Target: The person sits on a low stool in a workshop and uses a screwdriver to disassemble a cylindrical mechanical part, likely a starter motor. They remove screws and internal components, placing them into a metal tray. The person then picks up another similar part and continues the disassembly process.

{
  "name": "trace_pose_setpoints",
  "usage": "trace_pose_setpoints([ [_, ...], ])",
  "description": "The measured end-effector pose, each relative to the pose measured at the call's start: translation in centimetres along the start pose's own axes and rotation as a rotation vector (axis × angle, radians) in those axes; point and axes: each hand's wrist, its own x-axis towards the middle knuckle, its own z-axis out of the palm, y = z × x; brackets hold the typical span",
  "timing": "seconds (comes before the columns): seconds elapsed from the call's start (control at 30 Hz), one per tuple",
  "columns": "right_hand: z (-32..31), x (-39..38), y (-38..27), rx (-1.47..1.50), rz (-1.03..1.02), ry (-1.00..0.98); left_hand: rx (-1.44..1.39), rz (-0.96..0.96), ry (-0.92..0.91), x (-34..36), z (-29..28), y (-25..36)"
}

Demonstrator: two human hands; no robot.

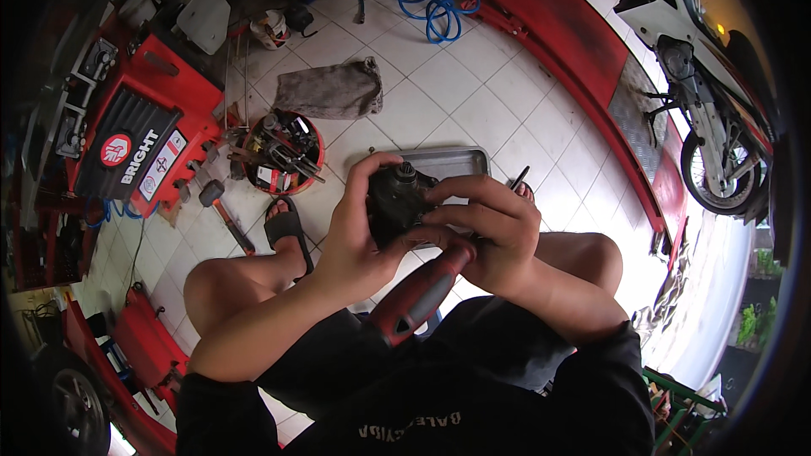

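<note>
Over a tray's (448, 151) left edge, a dark part (394, 205) is clasped by the half-curled left hand (353, 235) and right hand (502, 235), a red handle (432, 287) touched by the latter

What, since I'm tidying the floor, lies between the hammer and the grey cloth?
In the head view, a round red tub holding tools sits between the hammer and the grey cloth.

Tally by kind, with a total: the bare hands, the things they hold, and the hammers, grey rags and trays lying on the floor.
Hands, left hand and right hand: 2
Dark metal part: 1
Red-handled tool: 1
Hammer: 1
Grey rag: 1
Tray: 1
Total: 7
</note>
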Motion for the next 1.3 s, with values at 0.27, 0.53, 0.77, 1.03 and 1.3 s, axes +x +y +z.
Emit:
trace_pose_setpoints([
  [0.27,-0.4,0.2,0.4,-0.066,-0.211,0.042,-0.008,0.068,-0.039,-0.1,0.0,0.1],
  [0.53,-0.1,0.1,0.4,-0.153,-0.243,0.04,0.04,0.058,0.034,-0.4,0.3,0.4],
  [0.77,-0.1,0.0,0.7,-0.147,-0.236,0.012,0.086,0.05,0.039,-0.6,0.0,-0.3],
  [1.03,-0.1,0.1,1.1,-0.156,-0.272,-0.004,0.105,0.079,0.02,-0.6,0.4,0.1],
  [1.3,-0.5,0.3,1.9,-0.107,-0.34,-0.046,-0.002,0.019,-0.01,-0.6,0.8,0.7],
])
